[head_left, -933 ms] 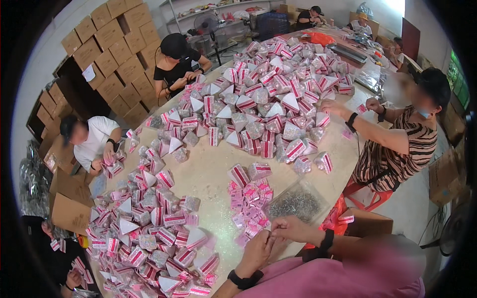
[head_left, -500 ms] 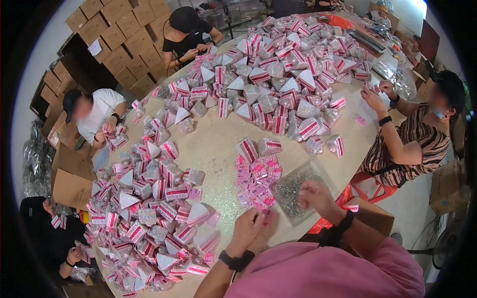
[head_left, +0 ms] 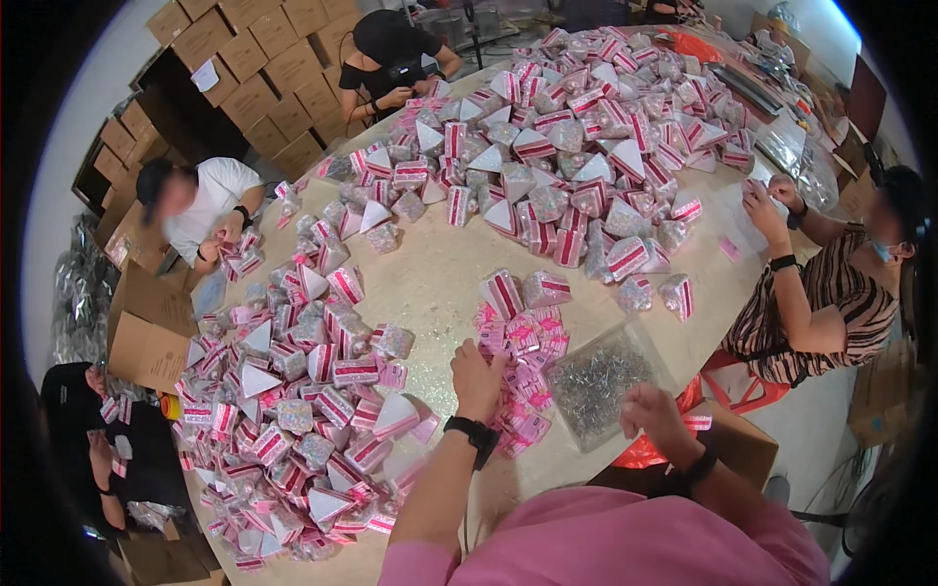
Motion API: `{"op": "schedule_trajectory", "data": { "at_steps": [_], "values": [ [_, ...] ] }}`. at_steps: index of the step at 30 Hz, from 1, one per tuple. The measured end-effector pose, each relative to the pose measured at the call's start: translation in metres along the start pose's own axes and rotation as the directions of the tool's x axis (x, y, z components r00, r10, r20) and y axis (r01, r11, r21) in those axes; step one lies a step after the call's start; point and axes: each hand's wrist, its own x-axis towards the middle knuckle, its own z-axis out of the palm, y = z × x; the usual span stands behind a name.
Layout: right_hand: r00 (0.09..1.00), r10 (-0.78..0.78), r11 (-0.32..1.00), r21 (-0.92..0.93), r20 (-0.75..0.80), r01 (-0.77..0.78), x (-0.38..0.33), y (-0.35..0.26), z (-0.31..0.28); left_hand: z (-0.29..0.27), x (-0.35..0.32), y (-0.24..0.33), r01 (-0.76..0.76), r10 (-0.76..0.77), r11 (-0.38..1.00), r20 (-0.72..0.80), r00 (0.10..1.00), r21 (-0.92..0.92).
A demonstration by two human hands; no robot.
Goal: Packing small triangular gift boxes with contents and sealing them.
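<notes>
Pink cards [head_left: 533, 379] lie just beside the fingers [head_left: 495, 365] of the left hand [head_left: 476, 383]

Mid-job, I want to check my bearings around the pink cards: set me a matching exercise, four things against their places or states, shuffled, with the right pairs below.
Things
1. Camera wearer's left hand
2. Camera wearer's right hand
3. Clear shallow tray
4. Loose pink cards

Places or states
A. Holding many small silvery metal pieces
B. At the left edge of the card heap
C. Heaped on the table, left of the tray
D. At the tray's near right edge, fingers curled

Pairs: 1-B, 2-D, 3-A, 4-C
</notes>
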Motion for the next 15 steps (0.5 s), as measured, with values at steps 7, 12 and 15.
{"op": "schedule_trajectory", "data": {
  "at_steps": [7,12,15],
  "values": [
    [0.999,0.053,0.999,0.011,0.008,-0.053,-0.011,0.02,-0.011,0.012,0.022,-0.009,0.05,-0.061,0.996,0.164,0.985,0.071],
    [0.997,0.073,0.994,-0.077,-0.017,-0.075,-0.001,0.02,-0.015,-0.014,0.006,-0.003,0.021,-0.016,0.999,0.103,0.995,-0.047],
    [1.0,-0.022,0.986,-0.166,0.013,0.024,0.005,0.005,-0.003,-0.031,-0.011,-0.005,0.021,-0.006,0.981,0.078,0.997,-0.193]
  ]
}}
